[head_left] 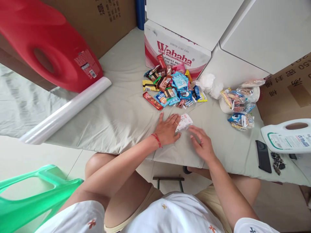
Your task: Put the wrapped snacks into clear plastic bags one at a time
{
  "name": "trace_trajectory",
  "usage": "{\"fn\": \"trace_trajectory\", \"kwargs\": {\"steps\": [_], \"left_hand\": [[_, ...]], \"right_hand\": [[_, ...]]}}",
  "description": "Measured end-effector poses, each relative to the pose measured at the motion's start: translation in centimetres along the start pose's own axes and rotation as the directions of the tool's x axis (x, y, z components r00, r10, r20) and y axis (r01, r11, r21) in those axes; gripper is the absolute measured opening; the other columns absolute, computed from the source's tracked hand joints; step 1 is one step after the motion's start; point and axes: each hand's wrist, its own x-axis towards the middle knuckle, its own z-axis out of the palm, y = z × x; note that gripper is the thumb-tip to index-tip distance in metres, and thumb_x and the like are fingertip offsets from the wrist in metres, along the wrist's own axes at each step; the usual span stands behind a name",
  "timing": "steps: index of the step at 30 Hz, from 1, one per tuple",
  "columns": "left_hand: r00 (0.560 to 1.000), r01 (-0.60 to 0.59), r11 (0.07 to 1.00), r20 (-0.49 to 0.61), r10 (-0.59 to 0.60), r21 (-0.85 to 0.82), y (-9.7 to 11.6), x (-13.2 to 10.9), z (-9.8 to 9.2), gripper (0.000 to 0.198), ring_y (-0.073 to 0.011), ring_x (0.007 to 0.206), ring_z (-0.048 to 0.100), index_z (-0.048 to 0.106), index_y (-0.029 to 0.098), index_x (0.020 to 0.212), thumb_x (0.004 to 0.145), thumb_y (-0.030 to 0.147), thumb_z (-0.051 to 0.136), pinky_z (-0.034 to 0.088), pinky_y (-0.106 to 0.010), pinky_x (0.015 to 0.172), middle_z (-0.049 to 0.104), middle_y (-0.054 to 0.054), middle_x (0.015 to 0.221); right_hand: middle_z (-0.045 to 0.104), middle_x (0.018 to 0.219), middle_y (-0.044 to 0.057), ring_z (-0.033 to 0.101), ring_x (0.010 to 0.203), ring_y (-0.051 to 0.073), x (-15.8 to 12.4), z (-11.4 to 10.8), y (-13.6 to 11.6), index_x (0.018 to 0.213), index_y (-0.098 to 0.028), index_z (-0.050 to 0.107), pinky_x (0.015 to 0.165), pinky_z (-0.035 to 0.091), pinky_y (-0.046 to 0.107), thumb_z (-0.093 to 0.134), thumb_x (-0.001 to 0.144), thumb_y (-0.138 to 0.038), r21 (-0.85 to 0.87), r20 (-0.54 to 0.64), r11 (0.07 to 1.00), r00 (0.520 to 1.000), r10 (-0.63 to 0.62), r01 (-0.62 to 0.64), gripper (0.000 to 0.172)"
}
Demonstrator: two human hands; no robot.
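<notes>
My left hand [168,128] lies flat and open on the grey sheet [116,113], its fingertips touching a small white snack packet [184,122]. My right hand [202,144] hovers just right of that packet with fingers apart and slightly blurred, holding nothing. A pile of several wrapped snacks [171,87] lies on the sheet just beyond both hands.
A Wahaha carton [175,51] stands behind the pile. A white bowl heaped with snacks [239,98], a crumpled plastic bag [209,84], a black phone [263,156], keys [277,162] and a white jug [289,137] lie right. A film roll [65,110] and red jug [48,45] lie left.
</notes>
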Motion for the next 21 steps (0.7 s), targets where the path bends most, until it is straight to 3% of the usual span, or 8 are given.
{"fn": "trace_trajectory", "kwargs": {"steps": [2, 5, 7, 11, 14, 16, 19, 21], "left_hand": [[1.000, -0.002, 1.000, 0.000, 0.002, 0.013, -0.1, 0.0, 0.1, 0.078, -0.0338, 0.157, 0.027, 0.027, 0.018, 0.164, 0.095, 0.048, 0.049, -0.003, -0.069, 0.125, 0.030, -0.016, 0.170], [1.000, -0.002, 1.000, -0.014, 0.002, 0.017, -0.2, 0.1, 0.2, 0.071, -0.0320, 0.157, 0.028, 0.029, 0.016, 0.163, 0.098, 0.041, 0.043, -0.001, -0.067, 0.126, 0.032, -0.017, 0.168], [1.000, 0.013, 1.000, -0.028, -0.013, 0.008, -0.3, 0.3, 0.3, 0.067, -0.0302, 0.156, 0.029, 0.031, 0.012, 0.162, 0.101, 0.037, 0.039, 0.003, -0.064, 0.128, 0.034, -0.018, 0.167], [0.999, 0.044, 0.997, -0.028, -0.046, -0.059, -0.8, 0.8, 0.3, 0.064, -0.0272, 0.157, 0.028, 0.032, 0.008, 0.160, 0.103, 0.037, 0.032, 0.006, -0.059, 0.129, 0.033, -0.018, 0.168], [0.998, 0.061, 0.977, 0.022, -0.057, -0.205, -1.4, 1.1, -0.7, 0.067, -0.0271, 0.157, 0.029, 0.034, 0.011, 0.160, 0.104, 0.046, 0.034, 0.007, -0.057, 0.130, 0.033, -0.016, 0.168], [0.998, 0.054, 0.904, 0.063, -0.030, -0.423, -2.0, 1.1, -1.9, 0.068, -0.0263, 0.156, 0.033, 0.039, 0.016, 0.159, 0.103, 0.055, 0.033, 0.016, -0.052, 0.130, 0.037, -0.013, 0.167], [0.998, 0.030, 0.633, 0.057, 0.023, -0.773, -3.0, 0.3, -4.3, 0.070, -0.0272, 0.146, 0.048, 0.050, 0.019, 0.152, 0.103, 0.064, 0.028, 0.039, -0.044, 0.120, 0.051, -0.010, 0.158], [0.997, 0.037, 0.465, 0.064, 0.043, -0.884, -3.6, -0.3, -5.5, 0.072, -0.0296, 0.137, 0.057, 0.054, 0.019, 0.149, 0.100, 0.068, 0.034, 0.047, -0.045, 0.113, 0.060, -0.011, 0.150]], "right_hand": [[0.051, 0.157, 0.008, 0.046, 0.146, 0.026, 1.4, -0.2, 0.8, 0.152, -0.030, 0.051, 0.119, 0.042, 0.054, 0.043, 0.100, -0.021, -0.081, -0.061, 0.996, 0.998, -0.032, 0.027, 0.053], [0.037, 0.166, 0.010, 0.030, 0.156, 0.026, 4.1, 0.8, 1.8, 0.161, -0.023, 0.037, 0.125, 0.031, 0.057, 0.041, 0.097, -0.015, -0.195, 0.109, 0.970, 0.986, -0.127, 0.146, 0.065], [0.035, 0.168, 0.010, 0.027, 0.158, 0.027, 5.6, 1.8, 2.3, 0.163, -0.021, 0.032, 0.127, 0.025, 0.058, 0.040, 0.100, -0.019, -0.236, 0.196, 0.951, 0.968, -0.154, 0.200, 0.064], [0.036, 0.167, 0.012, 0.029, 0.156, 0.029, 7.2, 2.6, 2.9, 0.163, -0.019, 0.032, 0.129, 0.018, 0.060, 0.046, 0.103, -0.034, -0.270, 0.232, 0.925, 0.950, -0.208, 0.269, 0.064], [0.049, 0.159, 0.013, 0.043, 0.148, 0.028, 7.6, 2.3, 2.6, 0.158, -0.020, 0.043, 0.127, 0.025, 0.058, 0.041, 0.104, -0.030, -0.238, 0.197, 0.938, 0.959, -0.205, 0.250, 0.054], [0.059, 0.150, 0.010, 0.054, 0.138, 0.026, 7.6, 1.8, 2.0, 0.153, -0.024, 0.051, 0.122, 0.036, 0.054, 0.039, 0.105, -0.028, -0.188, 0.147, 0.962, 0.974, -0.171, 0.197, 0.049], [0.070, 0.135, 0.008, 0.066, 0.119, 0.025, 7.3, 1.2, 0.8, 0.143, -0.026, 0.062, 0.105, 0.052, 0.044, 0.040, 0.106, -0.036, -0.027, 0.042, 0.997, 0.996, -0.073, 0.074, 0.044], [0.075, 0.123, 0.007, 0.070, 0.108, 0.024, 7.1, 1.3, 0.1, 0.138, -0.024, 0.067, 0.096, 0.056, 0.039, 0.043, 0.105, -0.044, 0.156, -0.028, 0.987, 0.999, 0.038, -0.033, 0.045]]}}
